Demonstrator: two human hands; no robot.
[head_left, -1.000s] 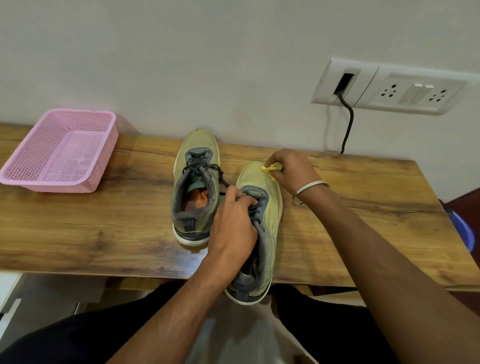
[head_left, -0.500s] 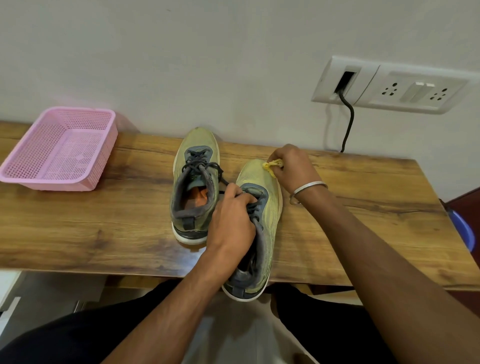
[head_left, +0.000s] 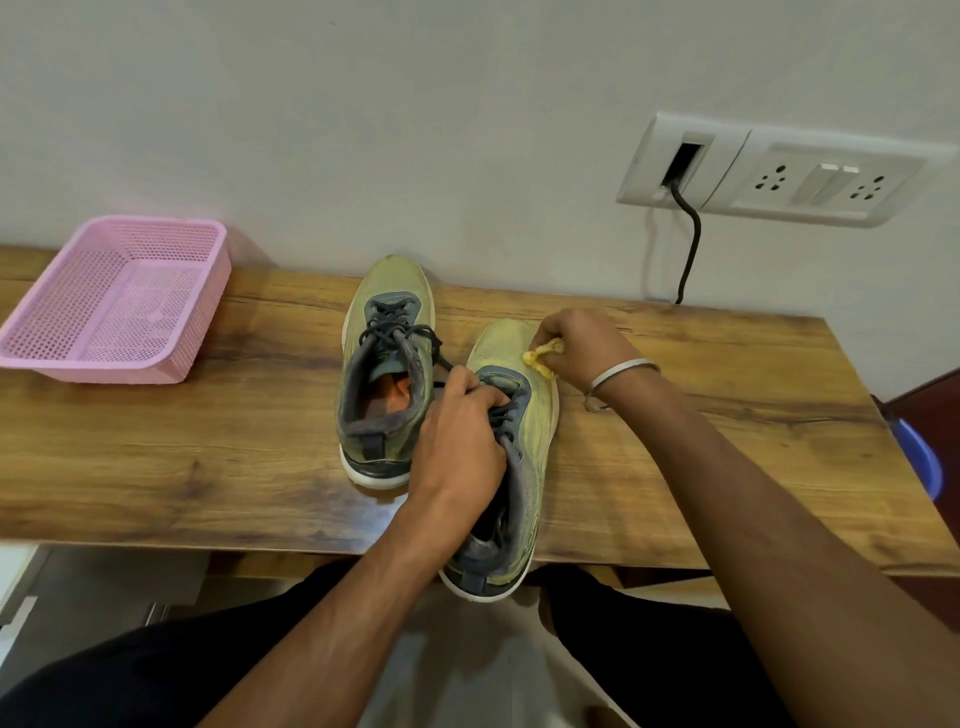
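Two olive-green sneakers with grey collars and dark laces lie on a wooden table. The left sneaker stands free with its toe towards the wall. The right sneaker has its heel hanging over the table's front edge. My left hand grips its tongue and laces from above. My right hand pinches a small yellow cloth against the right side of that shoe's toe.
A pink perforated plastic basket sits at the table's far left. A white switch and socket plate is on the wall, with a black cable dropping behind the table. A blue object is at the right edge.
My right hand and the yellow cloth have slid from the tip of the right shoe's toe down its right side, towards me. My left hand keeps its hold.
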